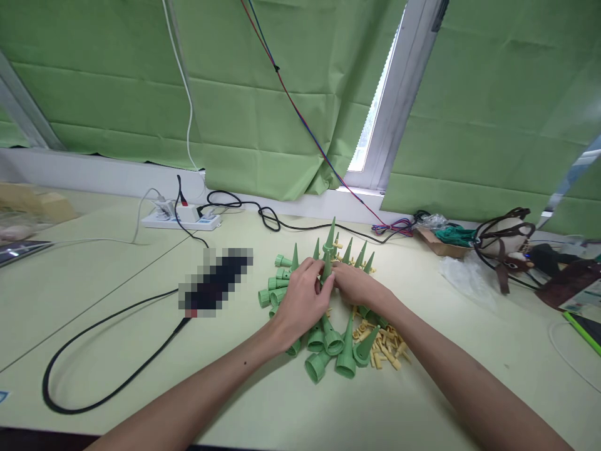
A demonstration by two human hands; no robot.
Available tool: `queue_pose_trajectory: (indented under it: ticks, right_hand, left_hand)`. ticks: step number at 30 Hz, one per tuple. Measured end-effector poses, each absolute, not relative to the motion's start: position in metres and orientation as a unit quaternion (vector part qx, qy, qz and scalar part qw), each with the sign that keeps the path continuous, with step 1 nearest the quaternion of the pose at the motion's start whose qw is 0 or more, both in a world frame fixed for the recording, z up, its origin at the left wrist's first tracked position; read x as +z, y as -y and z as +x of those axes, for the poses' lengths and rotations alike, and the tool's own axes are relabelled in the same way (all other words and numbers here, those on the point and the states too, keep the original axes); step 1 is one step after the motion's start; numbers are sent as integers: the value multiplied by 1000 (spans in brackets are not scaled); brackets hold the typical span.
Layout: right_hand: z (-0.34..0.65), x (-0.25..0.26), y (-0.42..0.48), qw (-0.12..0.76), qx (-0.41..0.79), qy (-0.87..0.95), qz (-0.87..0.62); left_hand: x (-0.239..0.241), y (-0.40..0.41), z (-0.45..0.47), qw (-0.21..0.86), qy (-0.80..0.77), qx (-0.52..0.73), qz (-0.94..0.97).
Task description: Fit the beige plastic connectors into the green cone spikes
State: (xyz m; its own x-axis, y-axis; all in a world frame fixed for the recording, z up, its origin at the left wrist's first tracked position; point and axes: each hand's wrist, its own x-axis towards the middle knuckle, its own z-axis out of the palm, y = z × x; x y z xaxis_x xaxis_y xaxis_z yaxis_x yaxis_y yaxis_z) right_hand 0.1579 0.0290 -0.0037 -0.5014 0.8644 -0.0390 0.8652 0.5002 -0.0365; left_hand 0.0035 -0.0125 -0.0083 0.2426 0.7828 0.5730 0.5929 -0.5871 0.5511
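My left hand point(307, 294) is closed around a green plastic cone spike point(327, 268) that stands point up. Close beside it my right hand point(354, 283) reaches to the same spike with its fingers curled; what its fingertips hold is hidden. More green cone spikes point(346, 354) with hollow round bases lie to the left and in front of my hands. Behind my hands several others point(360, 255) stand upright. Small pale yellow plastic pieces point(387, 347) are heaped below my right wrist, and some lie among the upright spikes.
To the left lies a dark, pixelated object point(216, 282) with a black cable point(117, 391) looping from it. A power strip point(183, 218) with plugs sits by the wall. Right of the pile are clear plastic bags point(469, 279), a cardboard box point(441, 243) and a bag point(502, 235).
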Motion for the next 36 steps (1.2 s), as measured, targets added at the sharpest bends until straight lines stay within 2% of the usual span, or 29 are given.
queue_pose_trajectory:
  ticks: [16, 29, 36]
  right_hand:
    - [157, 4, -20, -31, 12, -855, 518]
    - [182, -11, 17, -280, -114, -784, 542]
    - [181, -21, 24, -352, -137, -742, 554]
  left_hand:
    - [-9, 11, 5, 122, -445, 436, 773]
    - [-10, 8, 3, 145, -448, 413, 780]
    - [-11, 7, 1, 151, -448, 375, 797]
